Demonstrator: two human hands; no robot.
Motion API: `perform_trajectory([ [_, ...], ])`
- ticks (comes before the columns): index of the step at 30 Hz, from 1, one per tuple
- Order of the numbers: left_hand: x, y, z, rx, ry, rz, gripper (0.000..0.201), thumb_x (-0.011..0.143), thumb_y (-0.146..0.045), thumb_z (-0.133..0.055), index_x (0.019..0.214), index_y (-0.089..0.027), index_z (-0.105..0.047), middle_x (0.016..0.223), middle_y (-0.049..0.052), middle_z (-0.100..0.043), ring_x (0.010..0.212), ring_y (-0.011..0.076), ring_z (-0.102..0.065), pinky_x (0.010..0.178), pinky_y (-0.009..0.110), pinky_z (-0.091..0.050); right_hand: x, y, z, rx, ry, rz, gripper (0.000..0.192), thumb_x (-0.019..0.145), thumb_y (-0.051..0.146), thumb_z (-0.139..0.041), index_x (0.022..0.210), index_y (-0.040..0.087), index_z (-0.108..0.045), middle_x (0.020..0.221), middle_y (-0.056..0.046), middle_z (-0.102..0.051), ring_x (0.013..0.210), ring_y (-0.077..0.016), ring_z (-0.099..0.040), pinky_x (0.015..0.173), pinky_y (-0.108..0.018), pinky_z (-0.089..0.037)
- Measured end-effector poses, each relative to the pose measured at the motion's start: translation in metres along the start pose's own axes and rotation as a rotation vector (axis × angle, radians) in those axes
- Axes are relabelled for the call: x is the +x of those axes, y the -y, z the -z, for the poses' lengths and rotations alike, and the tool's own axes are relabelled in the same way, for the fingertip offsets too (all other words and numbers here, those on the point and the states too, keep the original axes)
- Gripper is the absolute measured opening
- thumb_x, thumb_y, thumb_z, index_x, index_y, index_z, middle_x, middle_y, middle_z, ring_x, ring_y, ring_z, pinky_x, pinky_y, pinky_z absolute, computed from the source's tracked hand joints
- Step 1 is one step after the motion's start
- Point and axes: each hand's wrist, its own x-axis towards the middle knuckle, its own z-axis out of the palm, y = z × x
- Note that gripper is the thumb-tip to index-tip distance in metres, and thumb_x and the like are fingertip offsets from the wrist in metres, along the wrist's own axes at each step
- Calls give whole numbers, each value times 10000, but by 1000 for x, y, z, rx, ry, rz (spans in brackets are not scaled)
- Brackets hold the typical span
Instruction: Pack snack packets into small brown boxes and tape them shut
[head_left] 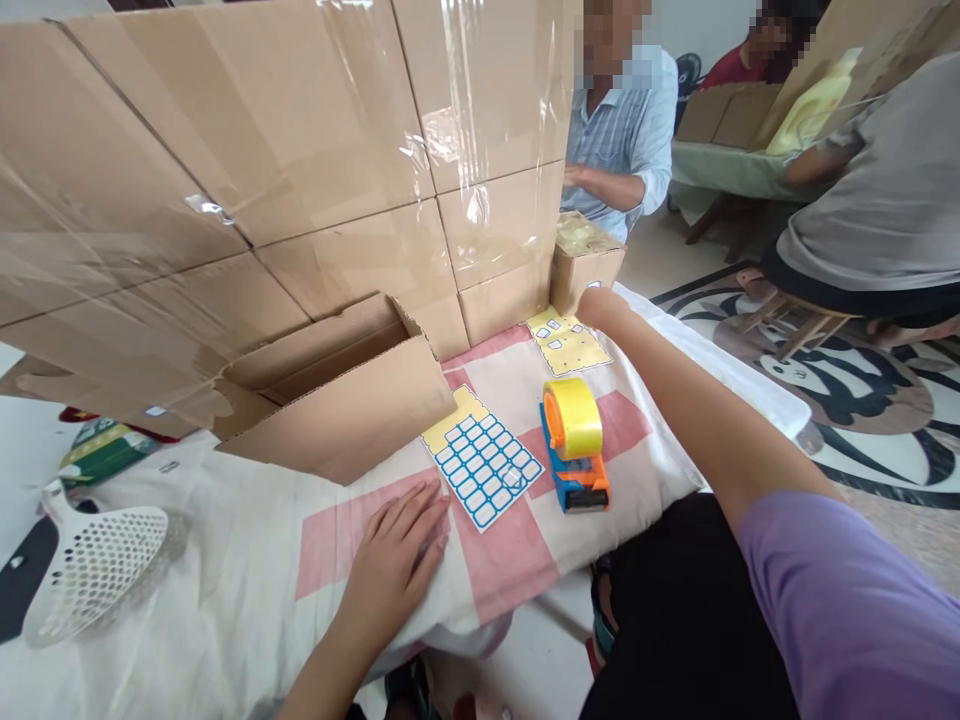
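Near, lower centre: left hand (401, 545) lies flat, palm down, fingers spread on the white-and-pink cloth (247, 590), holding nothing. Just up-right of its fingertips is the blue label sheet (481, 462), long axis running lower right to upper left, yellow backing bare at the far end.

Right of that sheet: tape dispenser (574, 445), orange and blue with a yellow roll, cutter end toward the bottom edge, long axis near vertical in frame. No hand touches it.

Mid frame, right of centre: right hand (600, 305) is stretched far out. Its fingertips meet the lower face of the small carton (587, 262); finger closure can't be told, hand seen from behind. The mostly peeled label sheet (566, 342) lies directly below that hand, nearer to it than to the left one.

Upper left: wall of taped cartons (285, 150), one open box (337, 390) in front.

Far, upper right: other people sit working.
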Motion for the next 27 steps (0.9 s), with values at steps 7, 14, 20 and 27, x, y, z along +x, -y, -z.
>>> perform_trajectory([
  [7,0,0,-2,-2,-21,-2,404,1024,-270,-492,1425,-250,-529,1499,19,-570,1364,218,-525,1058,401,-425,-61,1,-34,-28,71,-38,834,999,606,-407,1573,7,-324,1632,-277,-325,1530,-409,-300,1221,-546,-317],
  [14,-3,-2,-4,-7,-42,10,408,1020,-279,-498,1425,-247,-540,1495,28,-574,1350,232,-541,1063,410,-423,-73,7,-48,-46,96,143,871,1008,655,-218,1647,65,-160,1717,-183,-143,1595,-371,-113,1282,-582,-109],
  [20,-3,-1,-5,-26,-50,8,406,1017,-279,-494,1419,-254,-544,1492,29,-579,1344,231,-549,1049,412,-443,-77,5,-50,-71,139,168,884,996,690,-213,1655,104,-170,1722,-168,-130,1597,-379,-92,1277,-579,-125],
  [27,-4,0,-7,-26,-63,15,400,1021,-296,-487,1411,-253,-566,1489,39,-582,1332,245,-565,1043,432,-465,-93,6,-49,-85,175,198,904,995,724,-163,1661,113,-149,1728,-163,-80,1603,-360,-64,1282,-546,-139],
])
